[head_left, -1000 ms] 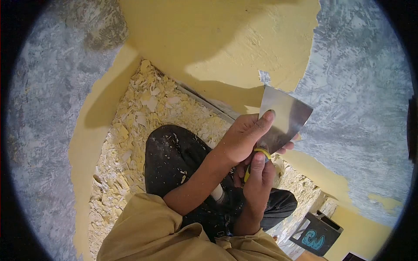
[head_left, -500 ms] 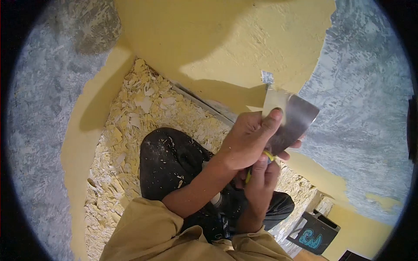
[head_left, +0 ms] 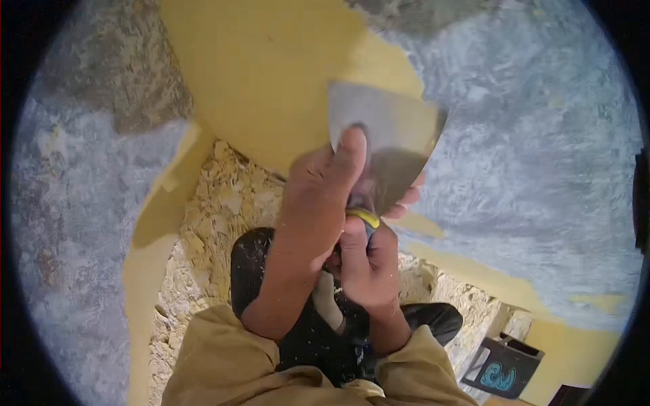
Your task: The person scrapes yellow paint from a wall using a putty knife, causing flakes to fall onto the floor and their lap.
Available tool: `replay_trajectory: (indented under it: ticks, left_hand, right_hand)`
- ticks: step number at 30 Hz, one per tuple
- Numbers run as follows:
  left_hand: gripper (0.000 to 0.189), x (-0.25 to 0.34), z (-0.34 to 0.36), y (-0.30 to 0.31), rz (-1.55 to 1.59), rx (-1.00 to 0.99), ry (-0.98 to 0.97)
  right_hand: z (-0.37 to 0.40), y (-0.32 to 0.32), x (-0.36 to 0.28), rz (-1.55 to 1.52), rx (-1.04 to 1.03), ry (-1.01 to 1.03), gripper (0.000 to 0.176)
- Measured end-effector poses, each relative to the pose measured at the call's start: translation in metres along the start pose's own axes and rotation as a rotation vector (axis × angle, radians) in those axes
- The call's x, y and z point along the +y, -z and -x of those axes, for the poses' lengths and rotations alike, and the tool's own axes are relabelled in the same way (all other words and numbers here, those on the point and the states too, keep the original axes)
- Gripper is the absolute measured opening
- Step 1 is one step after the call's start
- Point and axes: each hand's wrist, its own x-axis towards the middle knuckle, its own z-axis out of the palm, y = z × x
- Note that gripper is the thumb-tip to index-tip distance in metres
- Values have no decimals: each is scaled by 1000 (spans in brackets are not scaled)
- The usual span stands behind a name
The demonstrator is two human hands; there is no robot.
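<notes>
A wide putty knife (head_left: pixel 393 125) with a broad metal blade is held up in front of me, its blade tilted toward the upper right. My left hand (head_left: pixel 325 172) grips the blade, thumb flat on the near face and fingertips showing past the right edge. Closed around the handle is my right hand (head_left: pixel 369 260), just below the yellow collar (head_left: pixel 363 217). Most of the handle is hidden by my fingers. Behind the blade is a wall with yellow paint (head_left: pixel 250 74).
Flaked paint chips (head_left: pixel 227 203) cover the floor along the wall. Stripped grey-blue plaster (head_left: pixel 514 149) borders the yellow paint on both sides. My bent legs in dark trousers (head_left: pixel 433 321) are below. A dark box with a blue design (head_left: pixel 504 365) stands at lower right.
Both hands and the putty knife have moved left and upward in view, with the blade turned more upright. The camera view has shifted too. Both grips stay the same.
</notes>
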Motion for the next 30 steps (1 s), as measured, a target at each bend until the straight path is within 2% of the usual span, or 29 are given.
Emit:
replay_trajectory:
  ticks: [1, 3, 4, 6, 7, 9, 11, 13, 17, 19, 23, 25, 28, 30]
  left_hand:
    - [43, -6, 3, 6, 12, -4, 11]
    - [40, -31, 6, 17, -25, -137, 137]
    - [40, -41, 10, 17, 5, -113, 154]
    - [43, -55, 11, 10, 44, -235, 216]
    - [43, -63, 12, 2, 43, -235, 214]
    - [44, -84, 17, -7, 215, -211, 256]
    - [43, -98, 19, -7, 220, -213, 239]
    - [39, -107, 23, -6, 86, -28, 242]
    - [29, -109, 25, -4, 95, 10, 212]
    - [24, -104, 27, -7, 147, 110, 147]
    - [23, -107, 27, -6, 117, 140, 42]
    - [23, -102, 24, 2, 53, 46, 147]
    - [24, -92, 22, 3, -17, 77, 211]
    - [23, -94, 21, 7, -9, 54, 202]
  right_hand:
    - [8, 2, 3, 12, 7, -8, 31]
    - [30, 19, 13, -194, -5, -256, 26]
    - [41, 24, 15, -172, -14, -291, 26]
    - [56, 32, 15, -234, 123, -277, 31]
    - [62, 38, 13, -234, 121, -275, 31]
    - [74, 49, 8, -209, 185, -337, 35]
    - [78, 56, 5, -210, 203, -376, 35]
    - [80, 60, 8, -159, 195, -350, 35]
    - [77, 59, 6, -133, 196, -347, 36]
    - [76, 59, 3, -91, 194, -350, 38]
    - [75, 58, -1, -49, 212, -356, 40]
    - [75, 53, -13, -20, 274, -420, 41]
    - [75, 55, -16, -40, 213, -435, 41]
    - [75, 51, -13, -15, 254, -421, 41]
